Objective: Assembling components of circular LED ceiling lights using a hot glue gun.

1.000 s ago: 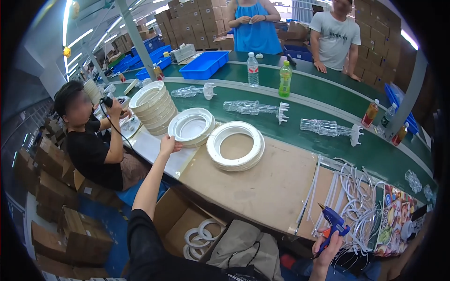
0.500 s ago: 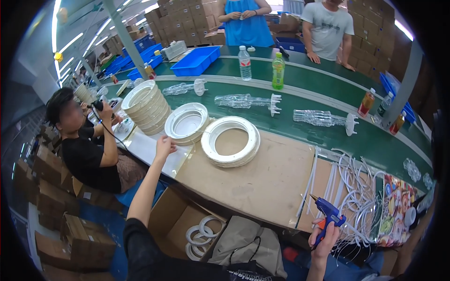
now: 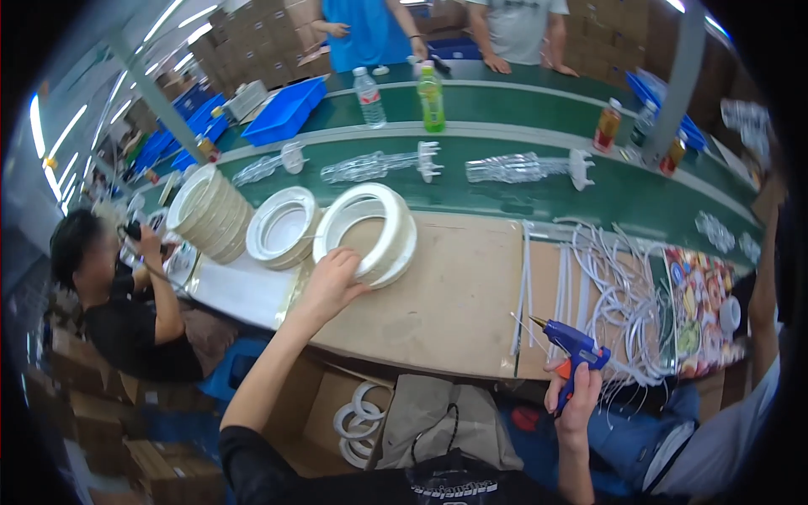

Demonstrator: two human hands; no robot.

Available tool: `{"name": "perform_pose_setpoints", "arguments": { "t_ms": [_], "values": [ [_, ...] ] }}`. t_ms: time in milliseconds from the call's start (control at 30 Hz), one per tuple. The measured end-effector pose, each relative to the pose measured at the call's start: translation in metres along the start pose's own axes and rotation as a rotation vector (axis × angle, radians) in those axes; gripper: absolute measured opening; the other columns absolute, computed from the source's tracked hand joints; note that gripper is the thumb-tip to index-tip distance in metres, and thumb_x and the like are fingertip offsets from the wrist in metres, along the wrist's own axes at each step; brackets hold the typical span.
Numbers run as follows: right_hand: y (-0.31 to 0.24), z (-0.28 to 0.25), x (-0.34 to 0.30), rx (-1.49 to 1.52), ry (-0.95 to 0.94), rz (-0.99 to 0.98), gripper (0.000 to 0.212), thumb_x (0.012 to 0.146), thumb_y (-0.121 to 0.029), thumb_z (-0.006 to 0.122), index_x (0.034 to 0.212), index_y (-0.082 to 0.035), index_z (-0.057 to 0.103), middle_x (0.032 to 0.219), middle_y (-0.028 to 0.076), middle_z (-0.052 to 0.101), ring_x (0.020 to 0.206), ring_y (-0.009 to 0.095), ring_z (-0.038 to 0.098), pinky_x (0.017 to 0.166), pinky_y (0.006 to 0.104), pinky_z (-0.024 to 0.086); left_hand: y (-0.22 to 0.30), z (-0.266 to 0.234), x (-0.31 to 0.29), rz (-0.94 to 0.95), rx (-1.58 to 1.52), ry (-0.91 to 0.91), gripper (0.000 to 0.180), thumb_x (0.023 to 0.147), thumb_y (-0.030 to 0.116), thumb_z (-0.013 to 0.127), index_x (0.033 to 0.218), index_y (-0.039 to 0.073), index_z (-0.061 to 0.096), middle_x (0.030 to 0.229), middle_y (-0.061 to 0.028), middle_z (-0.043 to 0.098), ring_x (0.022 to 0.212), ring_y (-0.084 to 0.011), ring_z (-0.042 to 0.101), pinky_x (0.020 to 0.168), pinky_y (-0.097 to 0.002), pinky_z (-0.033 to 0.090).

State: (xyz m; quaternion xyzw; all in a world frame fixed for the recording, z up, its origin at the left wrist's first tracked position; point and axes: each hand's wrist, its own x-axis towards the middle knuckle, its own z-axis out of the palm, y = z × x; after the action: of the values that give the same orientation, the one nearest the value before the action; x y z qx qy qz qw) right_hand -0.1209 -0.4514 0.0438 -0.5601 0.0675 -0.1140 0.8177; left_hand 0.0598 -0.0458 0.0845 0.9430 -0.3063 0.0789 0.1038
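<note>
My left hand [image 3: 333, 284] grips the near edge of a white ring [image 3: 390, 220], fingers over the rim. This ring sits tilted on another pale ring [image 3: 407, 257] on the brown board. In my right hand [image 3: 577, 402] is a blue hot glue gun [image 3: 582, 348] with an orange trigger, its nozzle pointing up and left over the board. Just left of my left hand, a short stack of white rings [image 3: 261, 246] stands beside a taller stack [image 3: 220, 225]. White plastic strips [image 3: 612, 290] lie right of the board, close to the glue gun.
Clear plastic pieces [image 3: 505, 167] with white pronged bases lie along the green conveyor [image 3: 454, 198]. Bottles [image 3: 431, 103] and a blue tray [image 3: 286, 109] stand beyond. An open carton [image 3: 318, 412] with thin white rings is below the table edge. A co-worker [image 3: 118, 295] sits at left.
My left hand has moved right from the short stack onto the white ring, which now tilts. The glue gun stays in my right hand. The whole view has shifted.
</note>
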Motion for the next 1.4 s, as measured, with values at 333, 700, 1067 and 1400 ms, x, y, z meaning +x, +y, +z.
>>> {"name": "perform_pose_setpoints", "arguments": {
  "t_ms": [333, 700, 1067, 1400],
  "values": [
    [0.003, -0.015, 0.003, -0.004, 0.074, 0.052, 0.039, 0.107, -0.029, 0.036, 0.107, 0.006, 0.051, 0.091, 0.018, 0.066, 0.038, 0.01, 0.044, 0.034, 0.0233, 0.038, 0.094, -0.042, -0.01, -0.162, -0.764, 0.439, 0.051, 0.088, 0.039, 0.052, 0.108, -0.008, 0.057, 0.099, -0.0164, 0.064, 0.092, -0.0245, 0.064, 0.083, -0.0344, 0.051],
    [0.004, -0.016, 0.003, 0.014, 0.082, 0.069, 0.038, 0.107, -0.032, 0.036, 0.108, 0.003, 0.05, 0.094, 0.019, 0.065, 0.038, 0.009, 0.041, 0.032, 0.0226, 0.035, 0.026, 0.095, -0.055, -0.736, -1.563, 0.127, 0.069, 0.099, 0.055, 0.029, 0.11, -0.005, 0.06, 0.083, -0.0132, 0.069, 0.073, -0.0218, 0.068, 0.074, -0.0345, 0.057],
    [0.014, -0.003, 0.006, 0.011, 0.051, 0.089, 0.035, 0.108, -0.031, 0.034, 0.113, 0.001, 0.048, 0.093, 0.018, 0.065, 0.038, 0.009, 0.04, 0.032, 0.0225, 0.034, 0.027, 0.088, -0.056, -0.688, -1.485, 0.046, 0.06, 0.105, 0.045, 0.025, 0.105, -0.002, 0.063, 0.082, -0.0102, 0.069, 0.075, -0.0182, 0.068, 0.072, -0.0313, 0.056],
    [0.018, -0.008, 0.006, 0.053, 0.042, 0.124, 0.038, 0.107, -0.034, 0.036, 0.115, 0.001, 0.049, 0.093, 0.018, 0.065, 0.037, 0.008, 0.037, 0.031, 0.0218, 0.03, 0.028, 0.078, -0.042, -0.631, -1.351, -0.004, 0.052, 0.108, 0.038, 0.033, 0.144, 0.003, 0.046, 0.096, -0.0082, 0.068, 0.084, -0.0144, 0.066, 0.079, -0.0301, 0.055]
  ]
}}
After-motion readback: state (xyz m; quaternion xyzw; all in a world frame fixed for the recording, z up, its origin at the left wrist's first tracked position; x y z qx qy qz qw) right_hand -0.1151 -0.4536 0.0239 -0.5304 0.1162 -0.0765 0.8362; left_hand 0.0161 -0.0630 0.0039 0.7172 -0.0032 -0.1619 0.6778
